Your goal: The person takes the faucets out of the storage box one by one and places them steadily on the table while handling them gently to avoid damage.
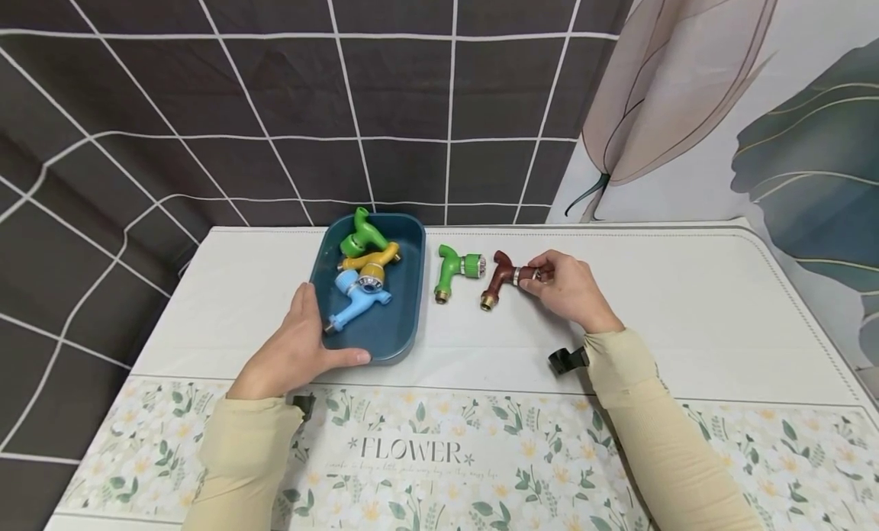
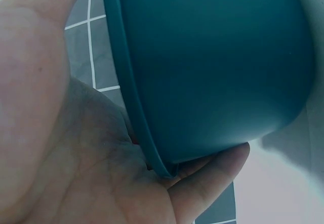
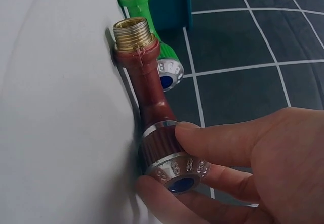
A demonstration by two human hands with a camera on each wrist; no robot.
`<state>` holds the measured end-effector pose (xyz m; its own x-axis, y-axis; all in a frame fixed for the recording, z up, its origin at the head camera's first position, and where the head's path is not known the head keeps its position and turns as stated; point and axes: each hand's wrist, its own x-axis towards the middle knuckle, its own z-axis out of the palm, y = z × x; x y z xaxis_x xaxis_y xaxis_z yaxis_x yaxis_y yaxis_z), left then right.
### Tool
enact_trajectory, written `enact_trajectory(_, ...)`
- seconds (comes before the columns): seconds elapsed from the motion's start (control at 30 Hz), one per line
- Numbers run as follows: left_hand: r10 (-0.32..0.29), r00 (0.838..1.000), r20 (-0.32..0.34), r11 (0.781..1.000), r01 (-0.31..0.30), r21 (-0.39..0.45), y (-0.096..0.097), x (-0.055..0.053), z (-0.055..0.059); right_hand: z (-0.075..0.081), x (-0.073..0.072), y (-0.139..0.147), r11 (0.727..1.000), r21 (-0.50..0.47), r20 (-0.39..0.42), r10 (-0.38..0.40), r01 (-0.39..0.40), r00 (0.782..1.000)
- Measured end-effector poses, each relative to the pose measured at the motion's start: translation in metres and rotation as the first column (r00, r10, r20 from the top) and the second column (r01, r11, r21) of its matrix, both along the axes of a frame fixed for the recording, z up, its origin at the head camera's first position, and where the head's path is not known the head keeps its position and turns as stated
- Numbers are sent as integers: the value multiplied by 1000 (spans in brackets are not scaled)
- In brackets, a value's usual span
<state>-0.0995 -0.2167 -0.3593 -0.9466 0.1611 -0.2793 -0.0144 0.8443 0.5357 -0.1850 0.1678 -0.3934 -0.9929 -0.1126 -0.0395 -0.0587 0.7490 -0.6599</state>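
A dark blue-green plastic basin [image 1: 398, 317] holds a green tap [image 1: 368, 233], a yellow tap [image 1: 373, 271] and a light blue tap [image 1: 357, 302]. My left hand [image 1: 295, 348] rests against its near left corner, fingers straight along the left wall and thumb along the front. To the right, my right hand [image 1: 570, 291] pinches the ribbed knob of a dark red-brown tap [image 1: 503, 274] between thumb and fingers. That tap lies low over the white tabletop, its threaded brass end [image 3: 132, 34] pointing away from the hand. Between basin and brown tap lies another green tap [image 1: 449, 268].
The white table [image 1: 721, 310] carries a flower-printed mat [image 1: 426, 485] along the front. Behind it hangs a dark cloth with a white grid [image 1: 391, 81], and a leaf-patterned curtain [image 1: 687, 96] at right. A black strap piece [image 1: 566, 359] sits at the right wrist.
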Motion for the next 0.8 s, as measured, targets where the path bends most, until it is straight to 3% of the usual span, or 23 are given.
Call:
enact_trajectory(0.33,-2,1000,-13,1000,2,9,-1,0,0,2,0,1,1000,7,-5,0,0,1000)
enact_trajectory(0.8,7,1000,4,1000,-7,5,0,1,1,5,1,0,1000,1,-90,-27,27,996)
